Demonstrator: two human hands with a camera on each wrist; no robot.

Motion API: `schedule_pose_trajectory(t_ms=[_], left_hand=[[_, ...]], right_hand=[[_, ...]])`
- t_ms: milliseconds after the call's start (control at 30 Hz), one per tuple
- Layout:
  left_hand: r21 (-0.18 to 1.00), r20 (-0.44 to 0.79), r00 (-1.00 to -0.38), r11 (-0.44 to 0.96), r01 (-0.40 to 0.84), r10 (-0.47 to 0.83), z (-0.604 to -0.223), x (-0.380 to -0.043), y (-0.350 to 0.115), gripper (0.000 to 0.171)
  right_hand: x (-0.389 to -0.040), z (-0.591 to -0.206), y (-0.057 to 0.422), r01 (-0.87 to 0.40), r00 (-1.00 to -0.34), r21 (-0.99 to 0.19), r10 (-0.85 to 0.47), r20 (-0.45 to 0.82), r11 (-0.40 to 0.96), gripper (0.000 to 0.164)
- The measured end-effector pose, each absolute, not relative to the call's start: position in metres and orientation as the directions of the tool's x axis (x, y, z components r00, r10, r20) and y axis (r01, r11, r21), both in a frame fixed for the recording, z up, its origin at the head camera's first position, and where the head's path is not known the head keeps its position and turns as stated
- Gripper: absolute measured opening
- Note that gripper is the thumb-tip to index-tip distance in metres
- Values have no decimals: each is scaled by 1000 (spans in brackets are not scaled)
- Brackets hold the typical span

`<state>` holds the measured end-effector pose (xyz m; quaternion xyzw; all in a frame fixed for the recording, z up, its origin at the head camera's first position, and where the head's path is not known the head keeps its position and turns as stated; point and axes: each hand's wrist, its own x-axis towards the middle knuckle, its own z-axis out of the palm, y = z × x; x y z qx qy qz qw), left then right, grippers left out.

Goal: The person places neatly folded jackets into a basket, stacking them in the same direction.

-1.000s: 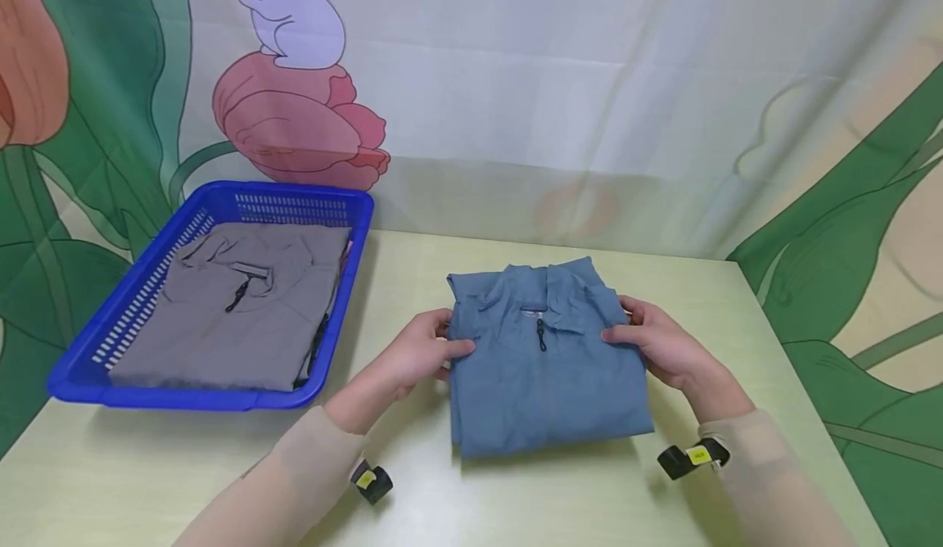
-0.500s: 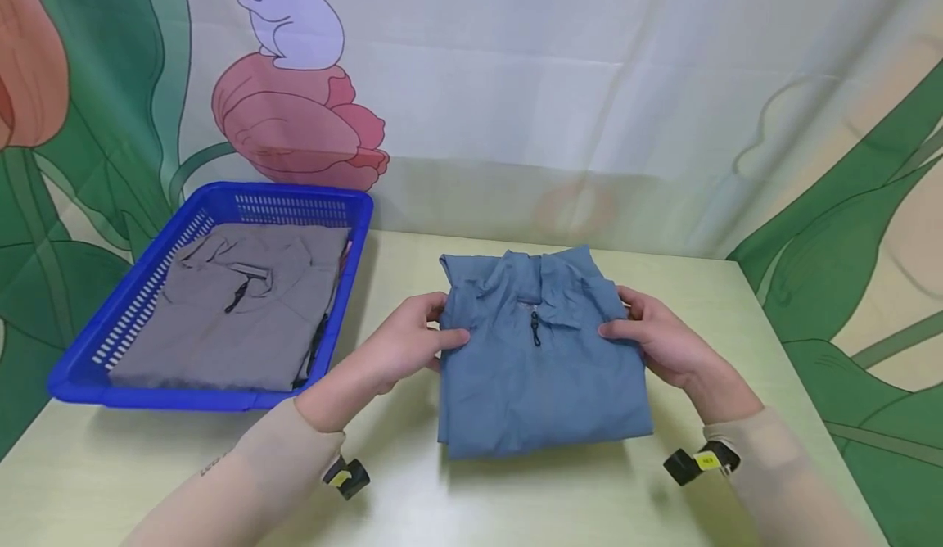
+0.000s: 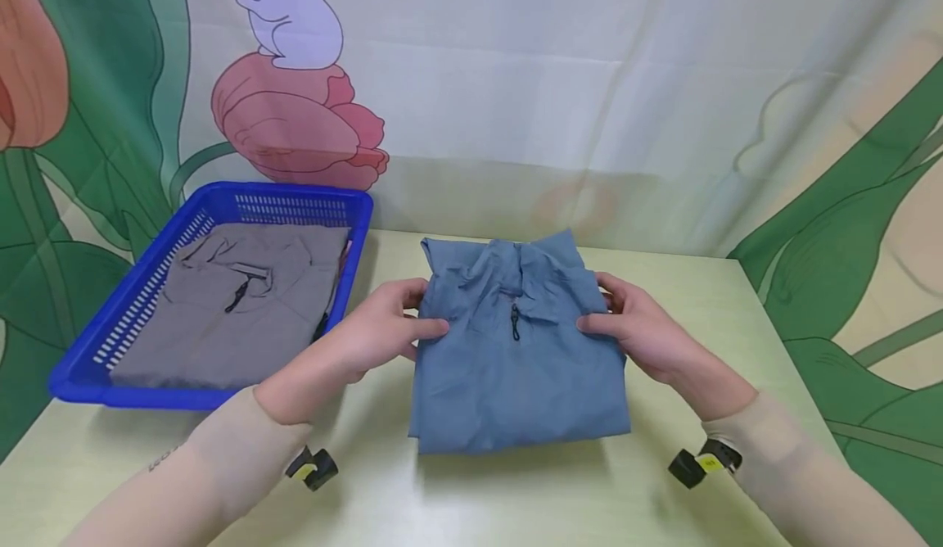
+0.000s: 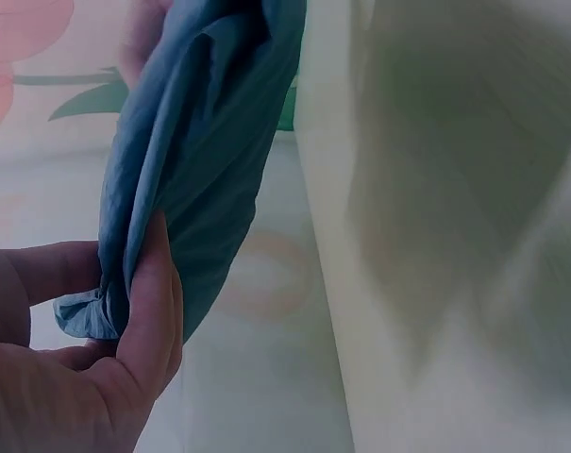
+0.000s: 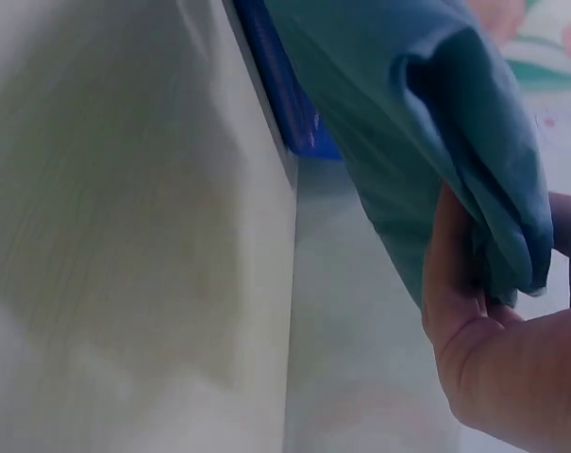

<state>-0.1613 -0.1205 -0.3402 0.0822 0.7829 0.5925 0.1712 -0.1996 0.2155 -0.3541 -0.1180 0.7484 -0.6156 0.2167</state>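
A folded blue-grey jacket [image 3: 516, 383] with a collar and a black zipper pull is held up between both hands in the head view. My left hand [image 3: 386, 326] pinches its left edge, thumb on top and fingers underneath. At the opposite edge my right hand [image 3: 641, 330] grips it the same way. Both wrist views show the jacket [image 4: 200, 160] raised off the table, its shadow falling on the surface. In the right wrist view, the fingers [image 5: 450, 264] lie under the folded layers.
To the left stands a blue plastic basket [image 3: 361, 228] with a folded grey jacket [image 3: 221, 334] inside. The pale table [image 3: 678, 268] runs back to a curtain [image 3: 501, 105] printed with flowers and a rabbit.
The blue-grey jacket and both hands have moved left and slightly toward the back of the table. The grip on it stays the same, and the basket has not moved.
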Motion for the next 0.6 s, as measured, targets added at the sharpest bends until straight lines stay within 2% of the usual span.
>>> schedule_pose_trajectory(t_ms=[100,333,600], left_hand=[[950,-171,-930,305,-68,325,-339,-163,-127,44],[946,-160,-939,318,-58,304,-333,-164,-146,39],[932,-166,-950,357,-64,264,-326,-164,-165,50]], right_hand=[[-197,-348,205,56,-888,-973,-435,-151,224,69],[-194,-338,184,48,-892,-980,-434,-130,194,66],[-198,-332,164,35,-890,-988,-445,-100,152,68]])
